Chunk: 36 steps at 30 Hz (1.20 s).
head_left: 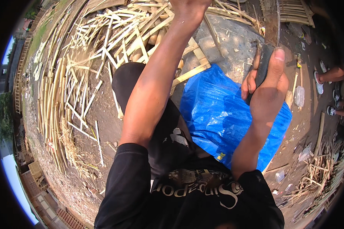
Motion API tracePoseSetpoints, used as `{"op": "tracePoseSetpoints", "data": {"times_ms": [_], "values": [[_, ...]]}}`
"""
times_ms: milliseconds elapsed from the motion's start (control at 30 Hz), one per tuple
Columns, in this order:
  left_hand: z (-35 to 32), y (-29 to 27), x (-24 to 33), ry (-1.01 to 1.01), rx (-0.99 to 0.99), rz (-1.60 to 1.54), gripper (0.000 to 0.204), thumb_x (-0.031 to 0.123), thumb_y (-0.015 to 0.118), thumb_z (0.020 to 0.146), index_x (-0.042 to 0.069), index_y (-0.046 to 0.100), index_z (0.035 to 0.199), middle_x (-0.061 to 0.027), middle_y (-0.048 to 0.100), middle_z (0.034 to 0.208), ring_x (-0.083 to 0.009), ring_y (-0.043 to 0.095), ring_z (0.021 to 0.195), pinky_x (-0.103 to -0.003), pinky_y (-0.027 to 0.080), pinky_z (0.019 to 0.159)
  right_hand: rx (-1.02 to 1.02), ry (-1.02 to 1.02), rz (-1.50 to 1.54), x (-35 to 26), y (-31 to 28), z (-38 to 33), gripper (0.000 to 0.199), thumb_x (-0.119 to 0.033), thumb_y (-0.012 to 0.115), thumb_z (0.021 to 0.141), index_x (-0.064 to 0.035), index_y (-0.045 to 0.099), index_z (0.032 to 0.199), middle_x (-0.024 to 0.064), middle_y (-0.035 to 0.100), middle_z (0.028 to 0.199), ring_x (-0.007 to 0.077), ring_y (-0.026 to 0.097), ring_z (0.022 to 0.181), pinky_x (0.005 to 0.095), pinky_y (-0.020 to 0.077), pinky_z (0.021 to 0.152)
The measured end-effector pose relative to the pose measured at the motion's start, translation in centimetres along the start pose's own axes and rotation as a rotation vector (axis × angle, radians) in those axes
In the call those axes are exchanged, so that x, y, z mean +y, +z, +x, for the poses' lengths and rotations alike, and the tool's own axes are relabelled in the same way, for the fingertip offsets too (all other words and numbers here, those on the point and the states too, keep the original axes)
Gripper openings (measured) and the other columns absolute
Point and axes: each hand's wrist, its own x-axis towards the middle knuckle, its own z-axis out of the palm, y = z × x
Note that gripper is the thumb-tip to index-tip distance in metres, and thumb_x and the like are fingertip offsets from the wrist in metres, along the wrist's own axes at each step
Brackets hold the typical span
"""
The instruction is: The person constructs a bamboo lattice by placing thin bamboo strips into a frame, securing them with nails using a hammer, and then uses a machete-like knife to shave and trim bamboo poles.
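My right hand (266,80) is closed around the dark handle of a large knife (272,26), the thumb lying along the grip. Its broad, worn blade points away from me and runs out at the top edge. My left arm stretches far forward, and only the heel of my left hand (191,7) shows at the top edge; its fingers are out of the picture. Below that hand lie split bamboo strips (141,42). A blue tarp (218,103) spreads over the ground under my right forearm, beside my dark-trousered leg.
Bamboo poles (51,114) lie in a long row at the left, with loose strips around them. A grey slab (233,42) sits ahead. A heap of thin sticks (321,175) is at the right. Other people's legs (332,74) show at the right edge. Clear plastic litter (300,96) dots the soil.
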Motion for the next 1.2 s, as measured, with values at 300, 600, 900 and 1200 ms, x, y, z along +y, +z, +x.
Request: {"op": "tracePoseSetpoints", "data": {"times_ms": [300,600,900,1200], "values": [[-1.0,0.6,-1.2,-0.122,-0.020,-0.065,0.078,0.074,0.017,0.099,0.011,0.032,0.055,0.0007,0.030,0.048,-0.0127,0.029,0.046,-0.036,0.024,0.046,-0.117,0.234,-0.475,10.1,-2.7,2.1,0.067,-0.055,0.044,0.104,0.0031,0.057,0.072,0.0074,0.046,0.047,0.0170,0.052,0.038,0.0335,0.0407,0.040],[-0.7,1.2,1.5,0.079,-0.101,-0.016,0.081,0.075,0.022,0.098,0.007,0.032,0.055,-0.0018,0.033,0.048,-0.0141,0.031,0.047,-0.040,0.026,0.048,0.001,-0.015,-0.054,-0.4,-1.8,0.0,0.067,-0.062,0.042,0.102,-0.0027,0.052,0.072,0.0015,0.039,0.050,0.0128,0.044,0.040,0.0293,0.0338,0.037],[0.9,1.0,-1.1,0.060,-0.114,-0.019,0.083,0.075,0.023,0.098,0.005,0.033,0.056,-0.0029,0.034,0.048,-0.0143,0.032,0.049,-0.041,0.028,0.050,-0.037,0.023,-0.115,0.4,-0.6,1.1,0.066,-0.060,0.043,0.102,-0.0015,0.052,0.073,0.0019,0.040,0.049,0.0133,0.046,0.039,0.0300,0.0359,0.038],[1.3,0.0,-2.7,-0.114,0.010,-0.031,0.079,0.069,0.023,0.101,0.004,0.037,0.058,-0.0023,0.033,0.051,-0.0176,0.032,0.051,-0.041,0.030,0.054,-0.189,0.249,-0.575,11.8,-0.1,4.6,0.068,-0.060,0.044,0.101,-0.0008,0.054,0.069,0.0072,0.048,0.049,0.0166,0.051,0.039,0.0334,0.0411,0.040]]}}
